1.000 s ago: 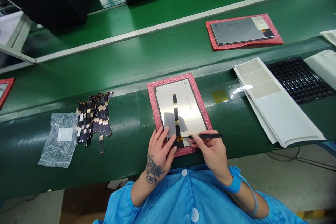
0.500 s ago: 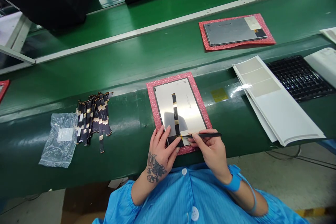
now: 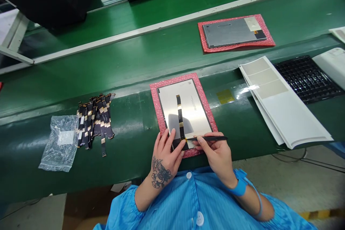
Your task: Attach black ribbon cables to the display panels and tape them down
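Note:
A silvery display panel [image 3: 199,113] lies on a pink bubble-wrap sheet [image 3: 155,95] in front of me. One black and gold flex cable [image 3: 180,116] runs lengthwise over its back, the near end at the panel's lower edge. My left hand [image 3: 167,154] rests with fingers spread over the panel's lower left, the index fingertip close to that cable end. In a pinch, my right hand [image 3: 215,152] holds black tweezers [image 3: 211,138], whose tips reach the small yellow spot where the cable ends. Whether the tips grip anything is too small to tell.
To the left are a pile of flex cables [image 3: 95,120] and a clear plastic bag [image 3: 59,147]. Rightward lie white sheets [image 3: 296,115], a black tray [image 3: 306,79] and yellow tape [image 3: 225,96]. Another panel [image 3: 229,34] on pink wrap sits on the green belt [image 3: 129,64] behind.
The panel on the far belt has moved left, and the pink-wrapped item at the left edge has nearly left view. My hands and the tweezers hold almost the same position.

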`<state>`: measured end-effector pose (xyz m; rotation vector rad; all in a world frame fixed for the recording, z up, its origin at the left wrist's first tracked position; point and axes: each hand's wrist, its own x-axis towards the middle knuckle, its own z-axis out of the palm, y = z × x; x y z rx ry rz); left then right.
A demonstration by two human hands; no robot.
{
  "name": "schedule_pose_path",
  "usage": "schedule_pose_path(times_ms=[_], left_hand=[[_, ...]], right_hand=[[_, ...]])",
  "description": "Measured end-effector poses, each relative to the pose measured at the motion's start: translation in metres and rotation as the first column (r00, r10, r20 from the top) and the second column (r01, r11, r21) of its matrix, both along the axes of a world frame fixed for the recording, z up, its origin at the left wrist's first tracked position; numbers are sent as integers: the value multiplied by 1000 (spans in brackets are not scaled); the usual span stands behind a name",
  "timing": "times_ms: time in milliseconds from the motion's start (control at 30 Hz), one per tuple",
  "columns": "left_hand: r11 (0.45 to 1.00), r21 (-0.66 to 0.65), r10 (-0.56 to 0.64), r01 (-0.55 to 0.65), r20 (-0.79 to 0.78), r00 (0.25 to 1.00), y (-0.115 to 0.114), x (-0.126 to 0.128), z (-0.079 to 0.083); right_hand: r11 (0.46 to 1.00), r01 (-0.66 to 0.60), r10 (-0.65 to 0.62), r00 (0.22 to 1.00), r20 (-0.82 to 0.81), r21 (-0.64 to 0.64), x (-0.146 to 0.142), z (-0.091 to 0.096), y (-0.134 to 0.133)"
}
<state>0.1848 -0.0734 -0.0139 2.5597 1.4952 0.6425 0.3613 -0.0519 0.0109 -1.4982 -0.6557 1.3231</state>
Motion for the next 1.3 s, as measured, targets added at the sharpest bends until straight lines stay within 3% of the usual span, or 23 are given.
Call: schedule_pose_path(times_ms=[233,400,667,867,1300], left_hand=[[997,71,10,-5,-69,998,-2,5,-1],[994,109,7,-4,-28,1000,1,11,7],[1000,-8,-9,8,-155,988,-1,19,5],[1000,-8,-23,21,-255,967,0,15,3],[998,-44,-48,40,-217,975,1,9,7]], right_hand=[[980,60,-92,983,159,192,12,-2,-4],[946,-8,-53,983,177,324,11,-6,-5],[952,-27,-24,986,164,304,12,-8,0],[963,-60,6,979,202,263,13,-7,1],[962,-62,11,982,186,267,16,-9,1]])
